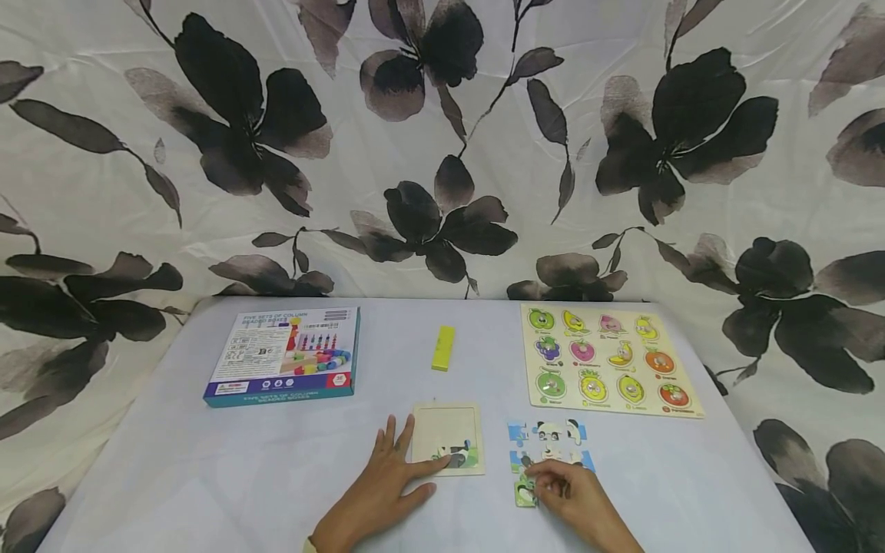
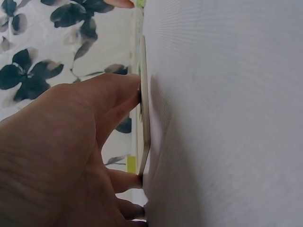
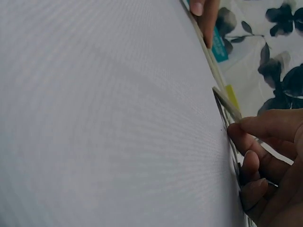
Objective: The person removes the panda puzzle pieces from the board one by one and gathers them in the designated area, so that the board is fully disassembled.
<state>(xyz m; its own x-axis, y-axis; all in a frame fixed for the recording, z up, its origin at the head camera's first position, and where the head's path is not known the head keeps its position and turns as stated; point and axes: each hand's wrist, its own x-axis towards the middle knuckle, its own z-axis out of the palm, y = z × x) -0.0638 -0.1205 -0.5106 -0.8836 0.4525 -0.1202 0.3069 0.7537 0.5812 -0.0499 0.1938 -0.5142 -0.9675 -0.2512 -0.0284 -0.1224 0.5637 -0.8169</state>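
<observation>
My left hand [image 1: 380,488] lies spread beside a square wooden puzzle tray [image 1: 448,415], some fingers at its left edge. One outstretched finger rests on the fitted panda puzzle pieces [image 1: 458,455] in the tray's lower right corner. In the left wrist view, the tray [image 2: 145,109] appears edge-on, with a fingertip on its top. My right hand [image 1: 570,495] pinches a green puzzle piece [image 1: 525,491] between thumb and finger. The right wrist view shows this piece [image 3: 227,104] tilted, one edge raised. Just above that hand, loose panda puzzle pieces [image 1: 549,434] lie grouped on the table.
A yellow block [image 1: 443,348] sits behind the tray. At the back left lies a boxed bead set [image 1: 283,357], and at the back right a fruit puzzle board [image 1: 608,357]. A white cloth covers the table [image 1: 207,476]; a floral curtain [image 1: 442,138] hangs behind.
</observation>
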